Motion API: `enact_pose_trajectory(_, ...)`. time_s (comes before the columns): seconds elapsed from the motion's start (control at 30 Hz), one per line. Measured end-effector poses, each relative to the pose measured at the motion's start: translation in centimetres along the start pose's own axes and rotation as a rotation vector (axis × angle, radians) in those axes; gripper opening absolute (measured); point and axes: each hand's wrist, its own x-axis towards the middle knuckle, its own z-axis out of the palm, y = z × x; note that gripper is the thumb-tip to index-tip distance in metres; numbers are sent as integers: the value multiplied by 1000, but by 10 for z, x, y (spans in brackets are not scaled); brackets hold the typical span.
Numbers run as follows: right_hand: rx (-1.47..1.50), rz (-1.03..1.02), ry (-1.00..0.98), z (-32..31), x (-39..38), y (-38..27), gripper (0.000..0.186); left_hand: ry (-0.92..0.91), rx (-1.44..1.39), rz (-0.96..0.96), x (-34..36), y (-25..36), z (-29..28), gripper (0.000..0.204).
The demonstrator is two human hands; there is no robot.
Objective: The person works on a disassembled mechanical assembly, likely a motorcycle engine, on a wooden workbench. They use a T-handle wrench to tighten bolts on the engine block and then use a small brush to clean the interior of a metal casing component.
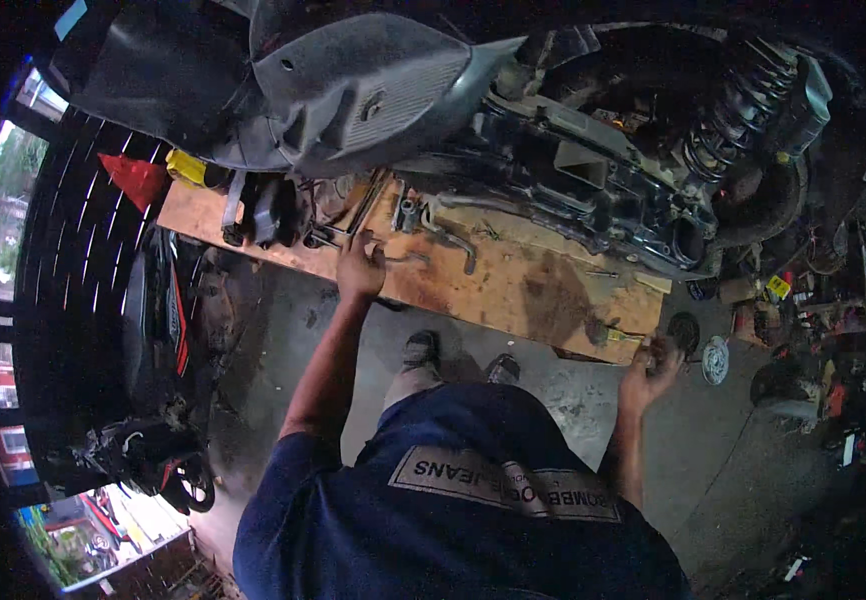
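Note:
At the near edge of a wooden board (513, 290), my left hand (360, 270) reaches over some metal tools. Its fingers are dim and partly bent beside a long metal rod (365, 205); whether they grip it I cannot tell. Just right of that hand lie a curved metal lever (458, 245) and a small metal part (408, 213). My right hand (651, 375) is raised by the board's right end, fingers loosely apart, with nothing clearly seen in it. A small yellow-tipped item (618, 335) lies on the board close to it.
A partly stripped scooter (573, 165) with a coil spring (743, 120) stands behind the board. A red cloth-like piece (135, 178) and a yellow item (186, 167) lie far left. Round metal discs (715, 360) rest on the floor at right. Another motorcycle (158, 460) stands at left.

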Motion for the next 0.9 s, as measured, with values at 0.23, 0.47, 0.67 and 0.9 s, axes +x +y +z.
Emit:
enact_pose_trajectory(0.23,146,62,-51,41,-52,-58,16,-460,387,-14,66,-67,22,31)
enact_pose_trajectory(0.47,38,88,-127,87,-129,-101,15,-628,516,22,92,-80,26,28)
enact_pose_trajectory(0.67,-37,291,-177,103,-192,-114,16,-779,43,-1,84,-74,-15,36)
enact_pose_trajectory(0.9,-129,342,-523,122,-188,-146,29,-1098,-899,-359,20,-34,-41,25)
